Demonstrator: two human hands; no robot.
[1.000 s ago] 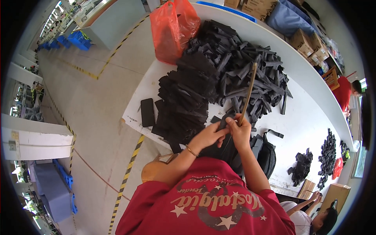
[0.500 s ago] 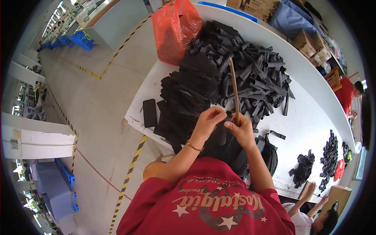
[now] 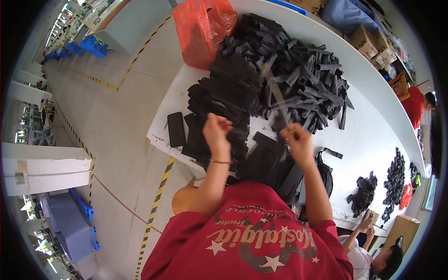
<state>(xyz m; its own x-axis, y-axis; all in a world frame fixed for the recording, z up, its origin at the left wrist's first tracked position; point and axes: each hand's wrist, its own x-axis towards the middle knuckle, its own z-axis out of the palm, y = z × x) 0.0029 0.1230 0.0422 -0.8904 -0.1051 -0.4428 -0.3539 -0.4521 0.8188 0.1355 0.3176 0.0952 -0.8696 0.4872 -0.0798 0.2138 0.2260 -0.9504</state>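
Note:
My right hand is closed round a thin light-brown stick, blurred by motion, which points up and away from me over the black strips. A dark piece of black fabric shows beside its fingers; whether it is attached to the stick I cannot tell. My left hand hovers above a neat stack of flat black fabric strips, its fingers loosely bent and apart, with nothing visible in them. Farther right lies a loose heap of folded black strips. More black pieces lie close to my body.
A red plastic bag stands at the table's far left, a black phone near its left edge. Right of me are a black bag with straps and smaller black heaps. A co-worker sits lower right.
My hands were together at the stick's lower end. Now my left hand has moved left over the stack, and my right hand has shifted slightly right with the stick.

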